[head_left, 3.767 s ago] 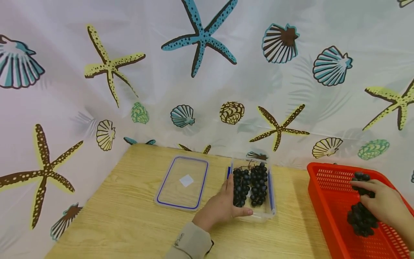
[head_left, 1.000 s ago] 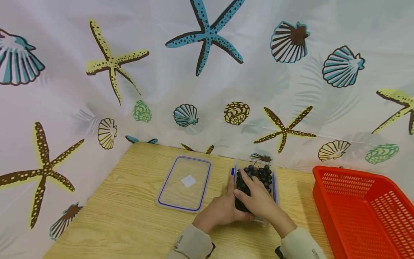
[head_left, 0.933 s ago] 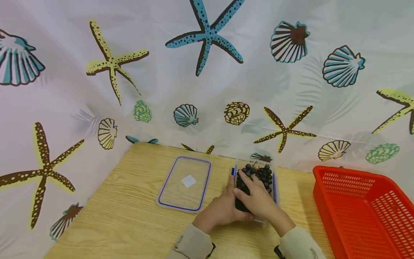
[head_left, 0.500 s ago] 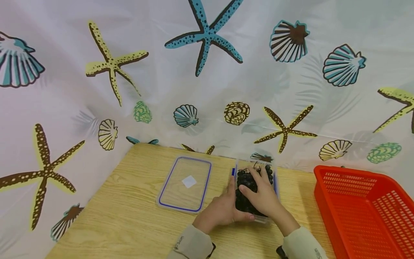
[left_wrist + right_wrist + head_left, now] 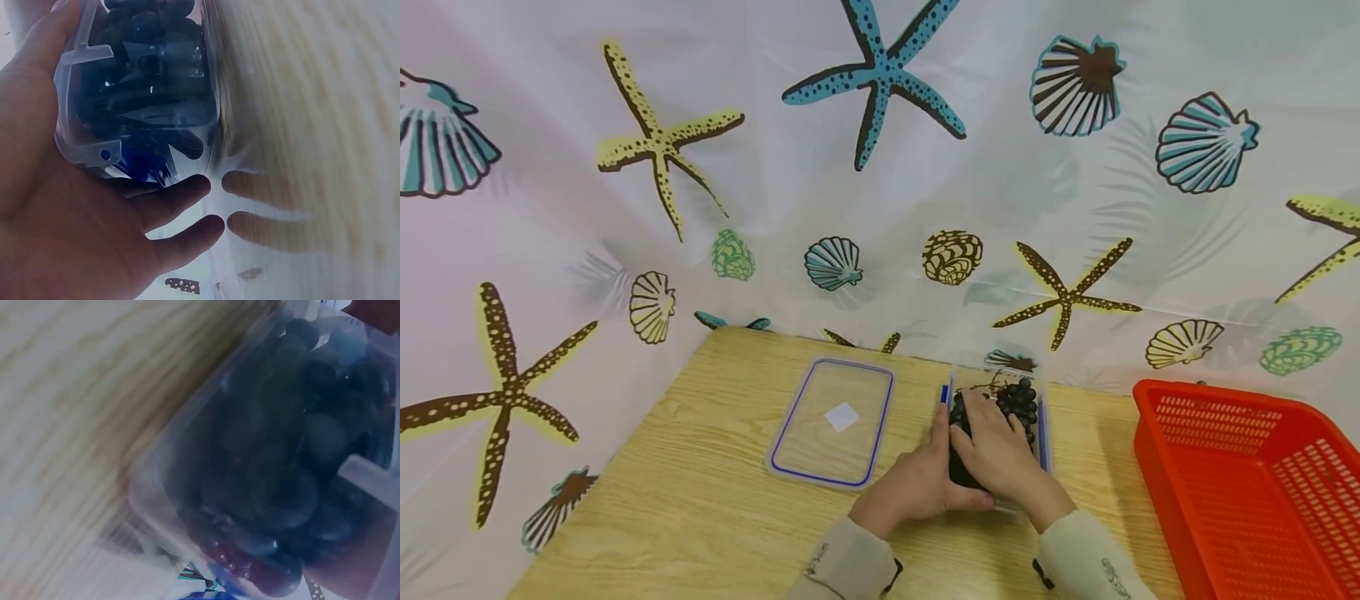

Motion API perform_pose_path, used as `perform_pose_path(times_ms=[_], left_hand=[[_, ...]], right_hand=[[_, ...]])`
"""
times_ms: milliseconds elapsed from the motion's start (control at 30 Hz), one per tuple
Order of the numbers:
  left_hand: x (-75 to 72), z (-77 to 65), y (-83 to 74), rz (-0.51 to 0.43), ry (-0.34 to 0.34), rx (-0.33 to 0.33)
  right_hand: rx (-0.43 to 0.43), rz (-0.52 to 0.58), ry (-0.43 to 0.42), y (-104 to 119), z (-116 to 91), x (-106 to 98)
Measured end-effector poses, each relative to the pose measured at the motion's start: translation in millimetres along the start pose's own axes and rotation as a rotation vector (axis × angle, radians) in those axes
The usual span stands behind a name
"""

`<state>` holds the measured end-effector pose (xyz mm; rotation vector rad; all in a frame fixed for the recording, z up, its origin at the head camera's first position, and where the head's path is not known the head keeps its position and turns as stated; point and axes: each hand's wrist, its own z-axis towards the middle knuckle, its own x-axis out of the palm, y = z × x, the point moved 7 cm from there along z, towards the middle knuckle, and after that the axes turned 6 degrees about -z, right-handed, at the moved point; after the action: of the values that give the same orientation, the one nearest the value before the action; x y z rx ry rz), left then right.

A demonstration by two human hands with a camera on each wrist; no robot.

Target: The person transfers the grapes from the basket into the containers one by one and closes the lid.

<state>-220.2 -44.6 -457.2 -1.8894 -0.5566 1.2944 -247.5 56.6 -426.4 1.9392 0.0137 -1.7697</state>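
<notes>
Head view: right hand [image 5: 1002, 457] rests palm-down on grapes [image 5: 1021, 400].

Surface: pale wood-grain tabletop [image 5: 715, 483], backed at its far edge by printed sheeting | Far left of centre: clear lid [image 5: 808, 421] with blue seal line, laid flat | Just right of lid, apart: clear container [image 5: 1044, 437], set down | Right: red perforated basket [image 5: 1167, 492], stood upright, cut off by frame.
</notes>
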Motion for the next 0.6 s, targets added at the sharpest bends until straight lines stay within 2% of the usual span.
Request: perform_pose_path(times_ms=[200,300,433,600], left_hand=[[-2.0,-2.3,-2.2,-0.014,0.012,0.01],[-4.5,-4.5,-2.0,-0.002,0.018,0.005],[-7.0,-8.6,-2.8,0.019,0.03,0.009],[-6.7,-13.8,-4.6,0.025,0.055,0.014]], right_hand=[[0.118,-0.133,-0.026,-1.3,7.5,2.5],[0.16,-0.16,-0.029,-0.6,13.8,2.1],[0.195,-0.135,-0.026,-0.3,19.0,1.4],[0.206,-0.062,-0.027,-2.6,12.6,2.6]])
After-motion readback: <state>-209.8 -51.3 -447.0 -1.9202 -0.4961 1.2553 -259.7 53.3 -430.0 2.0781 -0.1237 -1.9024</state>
